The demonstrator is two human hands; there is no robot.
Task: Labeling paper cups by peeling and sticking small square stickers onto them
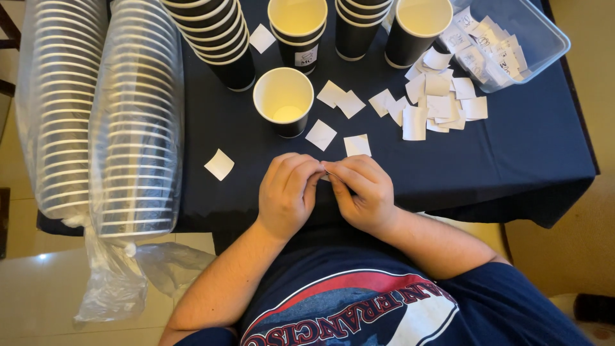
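My left hand [286, 192] and my right hand [360, 192] meet at the table's front edge, fingertips pinched together on a small white sticker [328, 175] that is mostly hidden between them. Just beyond the hands stands a single black paper cup [284, 101] with a cream inside, upright and open. Small white paper squares [321, 134] lie loose around it on the dark tablecloth [525, 147].
Two long plastic-wrapped sleeves of cups [134, 122] lie at the left edge. Stacks of black cups [221, 38] stand at the back. A clear plastic tub [512, 38] of white slips sits back right, with a pile of slips [442, 102] beside it.
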